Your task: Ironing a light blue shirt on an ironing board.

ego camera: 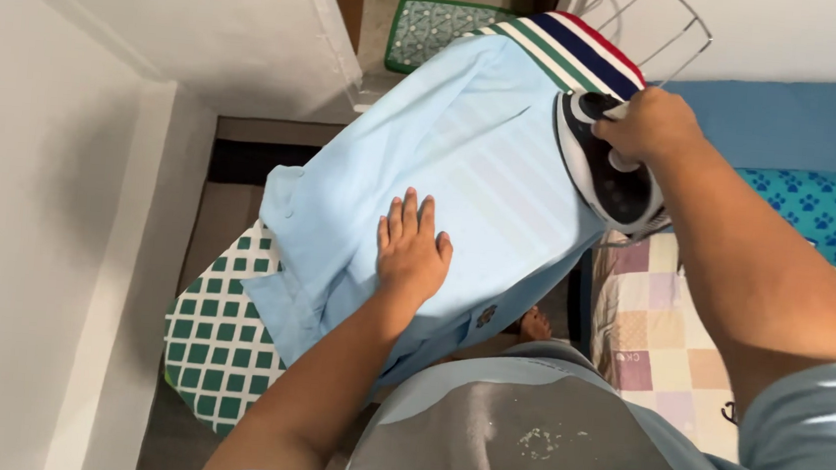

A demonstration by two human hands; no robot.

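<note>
Left hand (411, 249): flat and open, palm down on the light blue shirt (463, 169), fingers together and pointing up toward the far end of the board; holding nothing, only pressing the cloth.
Right hand (649, 122): closed round the handle of the iron (606, 170), knuckles up, arm coming in from the lower right.
Iron: black and white, at the right edge of the shirt, near the far end of the board; long axis running from upper left to lower right; appears tipped up on its side rather than flat, though the soleplate itself cannot be seen; which end is the tip cannot be told for sure.
Light blue shirt: spread over the ironing board (216, 338), long axis following the board from lower left to upper right; a folded part bunched at the left, a small dark emblem near the lower hem, cloth hanging over the near edge.
Ironing board: green and white lattice cover showing at the lower left end; striped band of white, green, navy and red showing at the far end, just beyond the iron.
Wire rack (653, 25): bare metal, at the far end of the board, behind the right hand.
Bedding (817, 212): blue with paw prints to the right, a pastel checked cover below it.
Foot (534, 324): bare, on the floor just under the near edge of the shirt.
</note>
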